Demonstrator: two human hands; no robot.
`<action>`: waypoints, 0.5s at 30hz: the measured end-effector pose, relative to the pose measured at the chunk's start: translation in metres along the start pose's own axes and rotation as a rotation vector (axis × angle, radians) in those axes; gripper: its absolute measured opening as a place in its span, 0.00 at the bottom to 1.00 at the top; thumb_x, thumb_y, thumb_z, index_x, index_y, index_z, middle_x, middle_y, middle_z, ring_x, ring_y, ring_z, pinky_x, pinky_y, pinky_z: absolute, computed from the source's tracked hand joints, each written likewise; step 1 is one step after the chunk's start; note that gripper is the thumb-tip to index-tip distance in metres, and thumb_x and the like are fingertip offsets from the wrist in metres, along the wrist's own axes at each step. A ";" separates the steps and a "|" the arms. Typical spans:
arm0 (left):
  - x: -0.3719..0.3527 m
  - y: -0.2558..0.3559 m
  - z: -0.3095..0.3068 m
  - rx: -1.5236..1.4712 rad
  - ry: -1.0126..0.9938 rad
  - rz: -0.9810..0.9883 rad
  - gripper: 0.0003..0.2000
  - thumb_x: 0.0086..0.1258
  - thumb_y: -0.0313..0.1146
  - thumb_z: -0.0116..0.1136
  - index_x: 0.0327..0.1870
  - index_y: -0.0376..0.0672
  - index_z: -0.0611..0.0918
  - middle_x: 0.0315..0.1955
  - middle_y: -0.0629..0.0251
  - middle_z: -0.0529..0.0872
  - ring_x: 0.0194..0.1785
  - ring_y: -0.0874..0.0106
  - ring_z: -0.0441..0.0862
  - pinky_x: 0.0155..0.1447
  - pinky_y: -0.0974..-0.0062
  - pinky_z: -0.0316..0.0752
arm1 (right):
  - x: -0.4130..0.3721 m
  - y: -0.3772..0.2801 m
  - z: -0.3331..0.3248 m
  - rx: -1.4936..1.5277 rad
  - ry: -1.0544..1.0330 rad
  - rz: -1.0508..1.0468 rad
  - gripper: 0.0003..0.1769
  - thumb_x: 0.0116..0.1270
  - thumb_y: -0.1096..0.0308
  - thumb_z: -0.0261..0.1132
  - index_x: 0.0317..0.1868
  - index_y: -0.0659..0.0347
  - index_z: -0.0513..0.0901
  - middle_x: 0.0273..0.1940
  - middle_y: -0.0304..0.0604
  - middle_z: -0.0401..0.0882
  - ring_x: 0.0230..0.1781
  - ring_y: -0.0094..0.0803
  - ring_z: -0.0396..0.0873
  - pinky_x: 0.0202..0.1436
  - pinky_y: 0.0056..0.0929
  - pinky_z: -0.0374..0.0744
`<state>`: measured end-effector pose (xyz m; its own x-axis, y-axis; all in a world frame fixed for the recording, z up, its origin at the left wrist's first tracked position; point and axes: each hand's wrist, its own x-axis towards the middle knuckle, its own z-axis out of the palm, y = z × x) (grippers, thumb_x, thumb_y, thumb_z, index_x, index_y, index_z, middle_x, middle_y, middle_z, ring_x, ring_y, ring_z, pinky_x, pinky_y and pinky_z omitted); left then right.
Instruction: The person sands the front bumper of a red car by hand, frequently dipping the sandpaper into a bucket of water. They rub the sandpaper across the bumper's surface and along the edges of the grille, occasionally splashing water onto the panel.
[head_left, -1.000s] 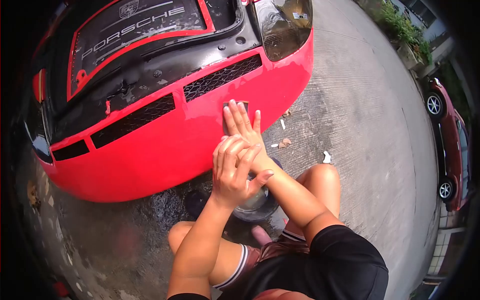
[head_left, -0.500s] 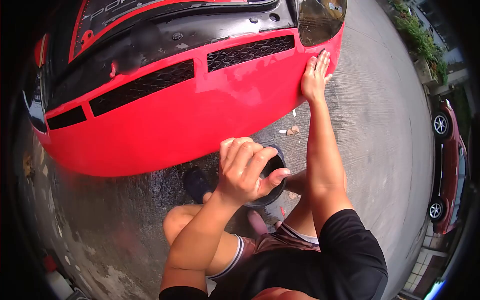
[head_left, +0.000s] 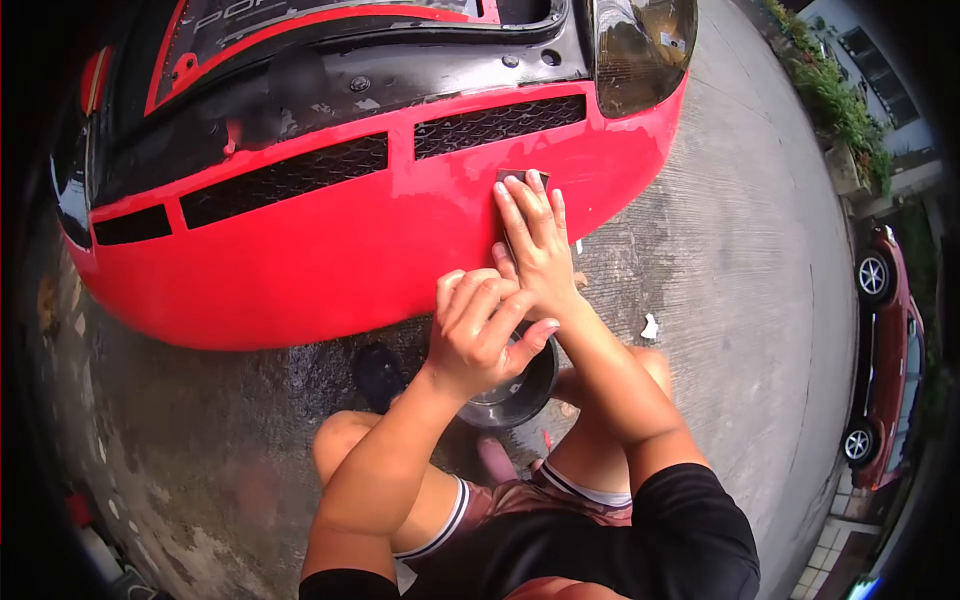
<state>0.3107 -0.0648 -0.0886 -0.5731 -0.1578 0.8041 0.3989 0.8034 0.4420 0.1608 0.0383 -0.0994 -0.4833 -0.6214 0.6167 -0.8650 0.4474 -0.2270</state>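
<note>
A piece of dark sandpaper (head_left: pixel 508 174) lies under the fingers of my right hand (head_left: pixel 540 240). Those fingers press it flat against the wet red bumper (head_left: pixel 330 260), below the right mesh opening (head_left: pixel 500 125). My left hand (head_left: pixel 475 325) hangs by the bumper's lower edge, close to my right wrist. Its fingers are loosely bent, the thumb stands apart, and nothing shows in it. The fingertips are partly hidden. Under the left hand, a black bucket (head_left: pixel 515 400) sits on the ground between my legs, partly covered.
A headlight (head_left: pixel 640 55) and black trim (head_left: pixel 430 70) border the bumper above. Wet concrete (head_left: pixel 730 260) surrounds the car, with a white scrap (head_left: pixel 650 327) on it. Farther right are a parked red car (head_left: pixel 890 360) and green plants (head_left: pixel 835 100). A dark shoe (head_left: pixel 380 375) is beside the bucket.
My right hand has slid with the sandpaper from below the headlight leftward and down to the bumper's middle right. The left hand has stayed nearly in place, still loosely bent.
</note>
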 end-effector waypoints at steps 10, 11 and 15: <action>-0.027 0.005 0.029 -0.099 -0.879 -0.123 0.15 0.74 0.45 0.67 0.37 0.41 0.90 0.36 0.58 0.90 0.46 0.57 0.89 0.55 0.58 0.78 | 0.017 0.006 -0.012 -0.139 -0.036 -0.064 0.41 0.66 0.62 0.62 0.82 0.54 0.71 0.81 0.42 0.69 0.82 0.52 0.60 0.86 0.59 0.48; -0.027 0.007 0.029 -0.064 -0.942 -0.134 0.16 0.75 0.46 0.66 0.37 0.40 0.90 0.36 0.58 0.90 0.47 0.58 0.89 0.55 0.57 0.78 | 0.024 0.029 -0.018 -0.150 0.064 0.066 0.40 0.67 0.64 0.61 0.82 0.54 0.71 0.81 0.42 0.69 0.81 0.53 0.60 0.85 0.61 0.49; -0.051 0.008 0.042 0.045 -1.184 -0.159 0.22 0.77 0.53 0.62 0.50 0.39 0.89 0.42 0.56 0.92 0.52 0.54 0.90 0.62 0.52 0.76 | 0.030 -0.001 -0.012 -0.009 -0.004 -0.002 0.40 0.66 0.63 0.62 0.81 0.56 0.71 0.82 0.42 0.68 0.82 0.52 0.60 0.87 0.61 0.46</action>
<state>0.3130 -0.0257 -0.1428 -0.9268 0.3509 -0.1341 0.2523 0.8459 0.4699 0.1484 0.0267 -0.0718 -0.4823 -0.6250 0.6138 -0.8646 0.4522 -0.2190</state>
